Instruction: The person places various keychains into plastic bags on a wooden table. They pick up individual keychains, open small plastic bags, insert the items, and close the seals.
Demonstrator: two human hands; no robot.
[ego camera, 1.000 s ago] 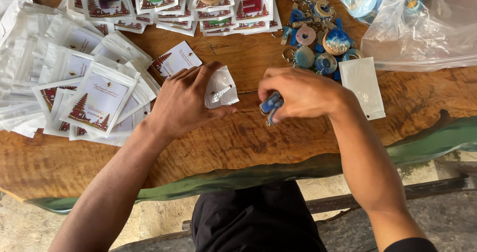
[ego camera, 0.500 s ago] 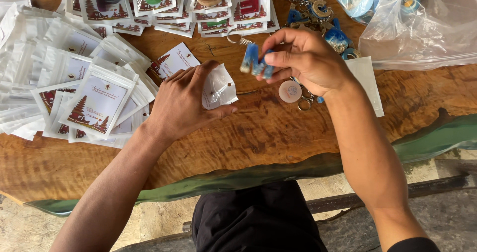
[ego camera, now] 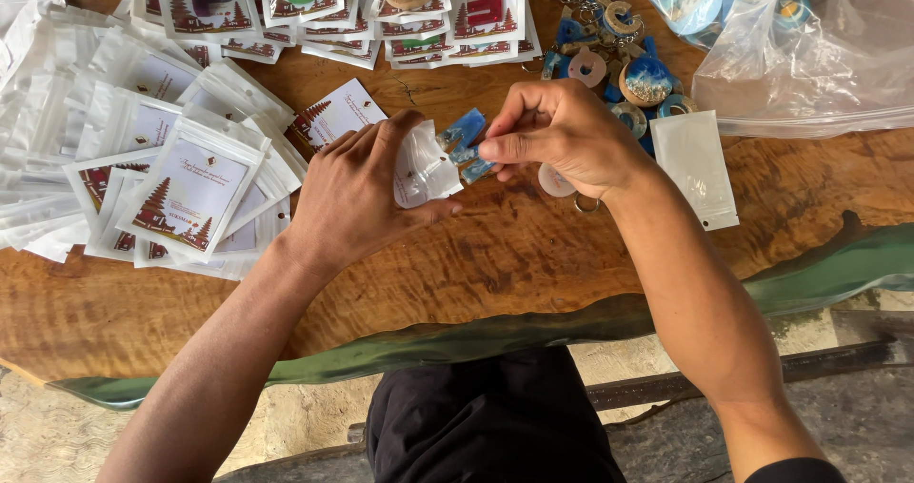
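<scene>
- Your left hand (ego camera: 357, 197) pinches a small clear pouch (ego camera: 424, 166) above the wooden table (ego camera: 495, 255).
- Your right hand (ego camera: 562, 136) grips a blue keychain piece (ego camera: 464, 140), its tip at the pouch mouth, between both hands.

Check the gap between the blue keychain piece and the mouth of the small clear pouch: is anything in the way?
Nothing visible. The right hand pinches the blue keychain piece right at the edge of the small clear pouch held by the left hand. Whether the mouth is open cannot be told.
</scene>
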